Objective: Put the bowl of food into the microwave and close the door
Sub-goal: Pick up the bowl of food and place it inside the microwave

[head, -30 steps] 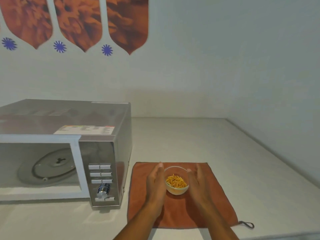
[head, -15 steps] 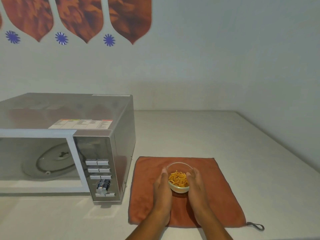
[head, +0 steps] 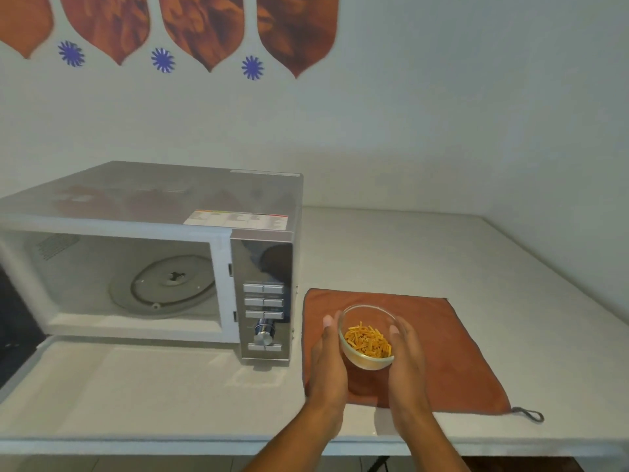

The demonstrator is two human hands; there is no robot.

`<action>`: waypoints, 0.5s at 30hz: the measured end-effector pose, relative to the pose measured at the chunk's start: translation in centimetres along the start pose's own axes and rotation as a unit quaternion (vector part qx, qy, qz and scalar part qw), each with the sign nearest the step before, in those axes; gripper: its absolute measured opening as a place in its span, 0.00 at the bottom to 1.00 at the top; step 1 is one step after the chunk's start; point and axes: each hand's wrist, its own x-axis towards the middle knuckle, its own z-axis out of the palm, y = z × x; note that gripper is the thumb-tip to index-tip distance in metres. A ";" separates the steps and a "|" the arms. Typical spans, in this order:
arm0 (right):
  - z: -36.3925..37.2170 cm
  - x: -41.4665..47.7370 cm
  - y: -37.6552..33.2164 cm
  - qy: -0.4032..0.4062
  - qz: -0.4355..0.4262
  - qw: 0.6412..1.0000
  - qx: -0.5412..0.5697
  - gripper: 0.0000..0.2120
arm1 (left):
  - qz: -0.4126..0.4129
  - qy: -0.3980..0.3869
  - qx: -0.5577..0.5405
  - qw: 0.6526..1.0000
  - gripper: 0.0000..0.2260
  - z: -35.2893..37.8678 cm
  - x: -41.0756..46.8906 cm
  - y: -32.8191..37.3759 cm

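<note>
Both hands (head: 369, 366) apparently cupping bowl (head: 367, 337)

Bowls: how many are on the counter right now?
1: a glass bowl of food, over the orange cloth, cupped between left hand and right hand.

Dim, soft pic w/ wide-angle edge bowing.

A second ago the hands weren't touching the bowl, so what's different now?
Both hands closed in: the left hand and right hand now cup the bowl's sides. The bowl stayed on the orange cloth; the microwave is open as before.
</note>
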 end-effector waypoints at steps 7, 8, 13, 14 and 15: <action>4.2 -5.9 -2.4 -0.017 -0.025 0.999 -0.010 0.16 | 0.060 0.010 -0.009 0.998 0.33 -5.5 -4.3 2.8; 5.0 -6.9 -2.8 -0.021 -0.028 0.999 -0.007 0.16 | 0.069 0.015 -0.005 0.998 0.32 -6.4 -5.0 3.3; 9.6 -12.1 -3.9 -0.059 -0.022 0.998 0.023 0.18 | 0.091 0.043 -0.001 0.995 0.32 -12.0 -8.0 5.7; 10.7 -13.1 -4.0 -0.065 -0.028 0.997 0.032 0.20 | 0.095 0.049 -0.001 0.994 0.32 -13.4 -8.4 6.2; 11.8 -14.0 -4.1 -0.072 -0.035 0.996 0.040 0.21 | 0.099 0.057 -0.004 0.994 0.32 -14.7 -8.7 6.5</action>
